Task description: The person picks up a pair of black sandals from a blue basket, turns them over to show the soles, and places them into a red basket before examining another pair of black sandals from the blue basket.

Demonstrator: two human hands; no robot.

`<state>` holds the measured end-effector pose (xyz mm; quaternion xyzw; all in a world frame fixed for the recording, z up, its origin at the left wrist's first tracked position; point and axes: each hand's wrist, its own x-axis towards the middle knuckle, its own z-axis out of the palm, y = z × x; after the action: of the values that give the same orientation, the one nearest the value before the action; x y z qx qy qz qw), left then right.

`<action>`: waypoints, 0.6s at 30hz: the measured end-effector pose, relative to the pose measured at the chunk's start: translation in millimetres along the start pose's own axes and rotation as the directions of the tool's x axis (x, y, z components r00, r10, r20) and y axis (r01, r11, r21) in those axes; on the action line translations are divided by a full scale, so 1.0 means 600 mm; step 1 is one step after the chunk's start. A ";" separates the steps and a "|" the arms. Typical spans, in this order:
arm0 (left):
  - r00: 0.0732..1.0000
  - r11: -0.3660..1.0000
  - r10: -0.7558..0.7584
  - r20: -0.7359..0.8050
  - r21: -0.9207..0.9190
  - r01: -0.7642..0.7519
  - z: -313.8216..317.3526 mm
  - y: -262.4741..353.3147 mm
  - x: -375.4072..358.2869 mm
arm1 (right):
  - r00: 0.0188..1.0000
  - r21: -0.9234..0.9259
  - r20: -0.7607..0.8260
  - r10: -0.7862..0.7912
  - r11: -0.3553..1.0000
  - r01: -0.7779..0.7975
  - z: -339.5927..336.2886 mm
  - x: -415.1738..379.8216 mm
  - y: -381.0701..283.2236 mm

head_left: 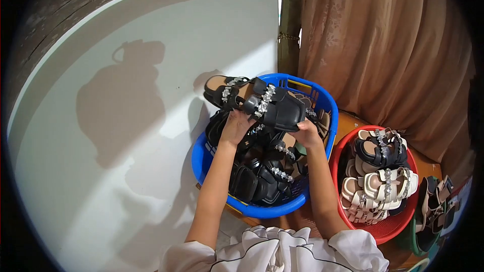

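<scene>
Black sandals with jewelled straps (287,113) are held up over a blue basket (272,211). My left hand (237,127) is closed on them from below at their left part. At the right end, by the square black sole, my right hand (306,133) grips them with the thumb on top. Another jewelled sandal (217,89) with a tan insole lies against the held ones at the upper left. More black jewelled sandals (247,181) fill the basket beneath my hands.
To the right is a red basket (375,234) with white and black jewelled sandals (385,186). Beyond it, a green container (421,244) holds more shoes. A white wall (212,25) stands at the left, a brown curtain (388,45) at the back right.
</scene>
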<state>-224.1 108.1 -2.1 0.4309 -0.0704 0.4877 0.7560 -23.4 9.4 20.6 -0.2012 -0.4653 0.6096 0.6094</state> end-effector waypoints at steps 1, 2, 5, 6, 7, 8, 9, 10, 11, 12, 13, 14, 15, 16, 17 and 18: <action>0.999 1.000 0.021 -0.025 0.001 -0.021 -0.006 -0.007 0.002 | 0.995 -0.036 -0.098 -0.026 0.999 0.023 0.016 -0.019 -0.009; 0.998 0.999 0.040 -0.051 -0.001 -0.040 -0.012 -0.016 0.004 | 0.979 -0.076 -0.197 -0.055 0.996 0.040 0.030 -0.037 -0.016; 0.970 0.968 -0.075 -0.230 0.218 0.126 0.013 -0.027 -0.001 | 0.918 -0.153 -0.316 -0.241 0.968 0.201 0.055 -0.092 -0.029; 0.958 0.931 -0.121 -0.262 0.305 0.201 0.019 -0.033 -0.003 | 0.885 -0.181 -0.371 -0.281 0.957 0.228 0.057 -0.114 -0.030; 0.969 0.889 -0.148 -0.197 0.403 0.218 0.031 -0.032 -0.001 | 0.894 -0.082 -0.357 -0.270 0.963 0.258 0.037 -0.141 -0.026; 0.973 0.886 -0.212 -0.097 0.402 0.233 0.029 -0.031 -0.002 | 0.841 -0.021 -0.452 -0.296 0.946 0.322 0.017 -0.164 -0.018; 0.953 0.847 -0.299 -0.045 0.448 0.287 0.031 -0.026 -0.003 | 0.822 -0.008 -0.479 -0.307 0.938 0.346 0.018 -0.192 -0.029; 0.922 0.802 -0.388 0.006 0.495 0.334 0.035 -0.023 -0.004 | 0.800 0.004 -0.509 -0.318 0.928 0.372 0.020 -0.220 -0.041; 0.867 0.809 -0.472 0.161 0.470 0.353 0.035 -0.023 -0.003 | 0.759 0.035 -0.564 -0.325 0.909 0.415 0.009 -0.246 -0.047; 0.798 0.758 -0.558 0.229 0.531 0.378 0.040 -0.028 -0.003 | 0.700 0.036 -0.626 -0.344 0.884 0.466 0.020 -0.266 -0.061; 0.712 0.637 -0.662 0.235 0.677 0.368 0.043 -0.028 -0.005 | 0.673 0.060 -0.650 -0.353 0.859 0.508 0.008 -0.296 -0.065; 0.618 0.502 -0.754 0.223 0.802 0.323 0.050 -0.030 -0.007 | 0.645 0.082 -0.673 -0.362 0.830 0.551 -0.002 -0.327 -0.068; 0.579 0.431 -0.790 0.203 0.855 0.288 0.086 -0.023 -0.012 | 0.561 -0.014 -0.734 -0.384 0.833 0.553 0.004 -0.351 -0.074; 0.542 0.359 -0.820 0.182 0.901 0.242 0.130 -0.009 -0.019 | 0.470 -0.108 -0.783 -0.407 0.833 0.542 0.017 -0.371 -0.082; 0.565 0.348 -0.806 0.178 0.914 0.209 0.159 -0.002 -0.027 | 0.376 -0.197 -0.821 -0.429 0.832 0.518 0.026 -0.393 -0.089; 0.580 0.312 -0.790 0.198 0.944 0.103 0.152 -0.005 -0.031 | 0.321 -0.238 -0.836 -0.445 0.822 0.517 0.029 -0.417 -0.096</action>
<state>-202.6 29.0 42.7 0.8837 0.0651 0.0157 0.4632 38.5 -239.1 -4.6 -0.3093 -0.1098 0.2305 0.9161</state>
